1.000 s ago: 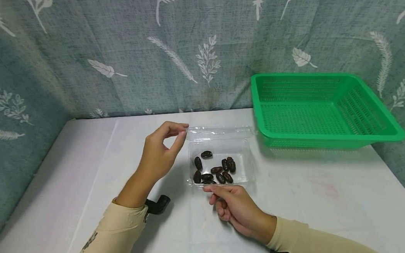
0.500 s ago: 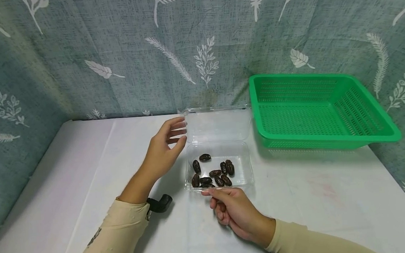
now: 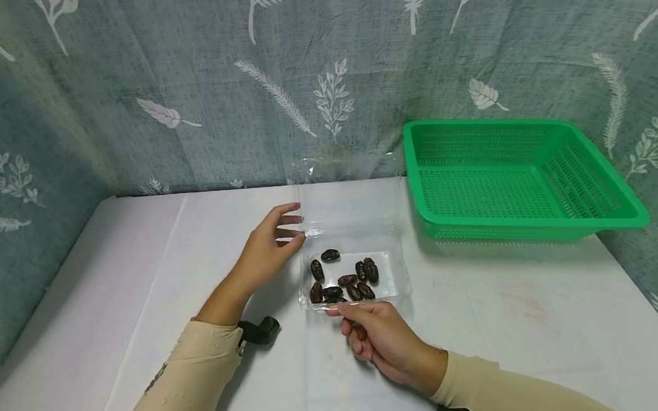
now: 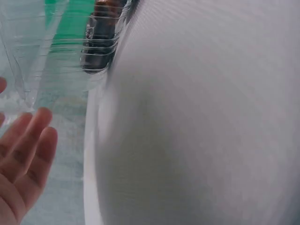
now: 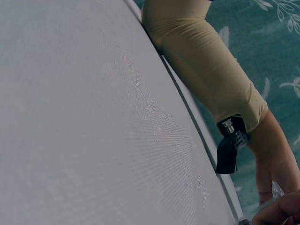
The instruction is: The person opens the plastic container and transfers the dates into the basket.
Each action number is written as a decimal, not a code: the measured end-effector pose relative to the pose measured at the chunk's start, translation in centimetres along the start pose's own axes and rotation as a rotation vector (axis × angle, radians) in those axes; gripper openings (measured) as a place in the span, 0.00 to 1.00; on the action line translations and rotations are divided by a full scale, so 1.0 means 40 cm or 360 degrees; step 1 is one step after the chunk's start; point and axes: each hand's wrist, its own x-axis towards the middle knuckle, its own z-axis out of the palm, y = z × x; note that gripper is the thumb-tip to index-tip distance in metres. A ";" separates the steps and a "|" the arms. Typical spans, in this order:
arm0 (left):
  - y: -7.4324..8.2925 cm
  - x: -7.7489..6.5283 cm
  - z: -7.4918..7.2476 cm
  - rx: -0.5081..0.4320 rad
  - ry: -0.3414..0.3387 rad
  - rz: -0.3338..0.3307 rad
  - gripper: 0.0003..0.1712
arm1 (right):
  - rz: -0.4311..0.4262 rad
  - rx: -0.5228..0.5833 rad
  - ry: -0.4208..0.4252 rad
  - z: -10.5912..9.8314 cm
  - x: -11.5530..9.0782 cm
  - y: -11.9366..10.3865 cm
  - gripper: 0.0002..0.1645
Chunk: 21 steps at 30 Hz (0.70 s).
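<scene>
A clear plastic clamshell box (image 3: 397, 277) stands on the table, its transparent lid (image 3: 351, 198) swung up and back behind the base. Several dark brown dates (image 3: 347, 280) lie in the base, mostly toward its front and left. My left hand (image 3: 266, 250) is at the box's left side near the hinge, fingers spread and fairly straight, fingertips by the lid's edge. In the left wrist view, dates (image 4: 99, 37) show through the ribbed plastic wall. At the front rim my right hand (image 3: 385, 340) pinches the box between thumb and index finger, the other fingers curled.
A green perforated basket (image 3: 534, 227) stands at the back right, close to the lid's right side. A white cloth (image 3: 142, 292) covers the table. Behind it hangs a grey-green leaf-patterned curtain (image 3: 196, 63).
The lid has swung backward and up from its earlier pose. My left hand has released its pinch on the lid, spread its fingers and come slightly down. The right hand keeps its place.
</scene>
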 end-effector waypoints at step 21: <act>-0.053 -0.007 -0.037 -0.0199 -0.0393 -0.0344 0.39 | 0.0011 -0.0026 -0.0101 -0.001 0.005 0.007 0.26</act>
